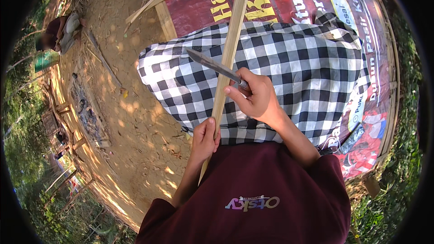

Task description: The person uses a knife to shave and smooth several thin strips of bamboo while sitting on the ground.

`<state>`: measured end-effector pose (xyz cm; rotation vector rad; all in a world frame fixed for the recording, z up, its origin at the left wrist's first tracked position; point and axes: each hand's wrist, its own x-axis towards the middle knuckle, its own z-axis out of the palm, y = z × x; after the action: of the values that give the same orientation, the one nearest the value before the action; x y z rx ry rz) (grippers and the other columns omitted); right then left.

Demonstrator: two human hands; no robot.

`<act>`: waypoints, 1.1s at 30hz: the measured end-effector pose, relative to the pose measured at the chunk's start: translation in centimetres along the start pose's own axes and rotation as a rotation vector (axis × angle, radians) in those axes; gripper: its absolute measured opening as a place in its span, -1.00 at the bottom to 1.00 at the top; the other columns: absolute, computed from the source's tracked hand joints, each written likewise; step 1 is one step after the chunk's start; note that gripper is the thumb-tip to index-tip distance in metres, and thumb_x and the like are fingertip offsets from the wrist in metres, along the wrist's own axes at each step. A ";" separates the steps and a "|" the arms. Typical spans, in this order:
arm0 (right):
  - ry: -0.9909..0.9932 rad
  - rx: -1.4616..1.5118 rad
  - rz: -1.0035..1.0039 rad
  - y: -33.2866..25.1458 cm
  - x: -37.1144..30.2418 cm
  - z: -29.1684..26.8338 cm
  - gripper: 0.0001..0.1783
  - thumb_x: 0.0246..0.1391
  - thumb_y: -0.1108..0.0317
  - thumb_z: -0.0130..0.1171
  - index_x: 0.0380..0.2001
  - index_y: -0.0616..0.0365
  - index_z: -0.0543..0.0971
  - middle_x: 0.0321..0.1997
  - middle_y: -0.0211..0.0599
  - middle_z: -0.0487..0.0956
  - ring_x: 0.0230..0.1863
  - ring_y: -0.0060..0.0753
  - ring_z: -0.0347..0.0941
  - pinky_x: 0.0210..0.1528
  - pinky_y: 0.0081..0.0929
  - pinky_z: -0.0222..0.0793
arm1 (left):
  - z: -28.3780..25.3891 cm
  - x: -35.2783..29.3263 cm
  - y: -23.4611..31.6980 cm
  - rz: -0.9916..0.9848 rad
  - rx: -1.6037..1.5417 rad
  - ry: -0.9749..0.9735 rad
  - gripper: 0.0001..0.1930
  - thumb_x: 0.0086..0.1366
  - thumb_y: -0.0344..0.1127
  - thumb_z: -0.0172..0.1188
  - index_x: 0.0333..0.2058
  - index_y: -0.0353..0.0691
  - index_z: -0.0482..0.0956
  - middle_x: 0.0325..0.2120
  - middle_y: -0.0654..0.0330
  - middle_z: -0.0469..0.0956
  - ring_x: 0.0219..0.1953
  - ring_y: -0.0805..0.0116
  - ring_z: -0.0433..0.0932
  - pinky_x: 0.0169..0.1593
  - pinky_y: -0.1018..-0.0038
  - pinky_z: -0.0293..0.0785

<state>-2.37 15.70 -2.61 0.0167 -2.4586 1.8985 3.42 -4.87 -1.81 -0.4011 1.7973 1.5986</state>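
A printed red banner [289, 0] covers the platform, and a black-and-white checked cloth [294, 63] lies over the person's lap. 1 long bamboo strip [228, 58] runs nearly upright across that cloth, leaning slightly right, its far end pointing away past the banner. The left hand [204, 138] is closed around its lower part. The right hand [255, 97] is clenched on a knife [214, 65], blade pointing up-left, lying across the strip.
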 end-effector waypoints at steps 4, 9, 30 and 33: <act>-0.114 -0.234 -0.215 1.3 -2.3 0.3 -0.63 0.10 0.12 0.16 -0.56 0.18 0.37 -0.75 -0.25 0.33 -0.78 -0.14 0.25 -0.71 -0.32 0.09 | 0.6 0.8 2.2 0.010 -0.089 0.000 -0.53 0.48 -0.01 -0.26 -0.52 -0.21 0.29 -0.83 0.32 0.22 -0.88 0.60 0.12 -0.81 0.63 0.01; -0.157 -0.315 -0.206 1.6 -4.1 1.3 -0.55 0.07 -0.01 0.15 -0.60 0.15 0.37 -0.72 -0.26 0.39 -0.73 -0.08 0.34 -0.71 -0.29 0.22 | 1.5 0.7 2.4 0.000 -0.075 0.012 -0.61 0.48 -0.09 -0.24 -0.48 -0.21 0.28 -0.83 0.33 0.20 -0.88 0.61 0.12 -0.82 0.63 -0.01; 0.271 -0.192 -0.021 3.9 -1.1 -7.4 -0.66 0.24 0.27 0.00 -0.58 0.24 0.37 -0.79 -0.22 0.21 -0.78 -0.32 0.11 -0.67 -0.38 0.03 | 1.8 -0.6 3.1 -0.106 -0.082 -0.029 -0.50 0.49 0.01 -0.31 -0.57 -0.20 0.27 -0.86 0.35 0.13 -0.89 0.60 0.07 -0.84 0.61 -0.04; 0.011 -0.233 -0.129 1.4 -2.9 -2.7 -0.65 0.08 0.14 0.18 -0.59 0.16 0.41 -0.73 -0.23 0.40 -0.73 -0.12 0.36 -0.67 -0.33 0.24 | 1.9 -0.4 4.0 -0.113 -0.109 -0.060 -0.50 0.48 0.01 -0.30 -0.56 -0.19 0.28 -0.86 0.35 0.16 -0.89 0.60 0.10 -0.83 0.61 -0.02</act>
<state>0.53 18.63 -3.34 0.1539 -2.5848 1.5498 1.66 -2.30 1.42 -0.4908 1.6186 1.6166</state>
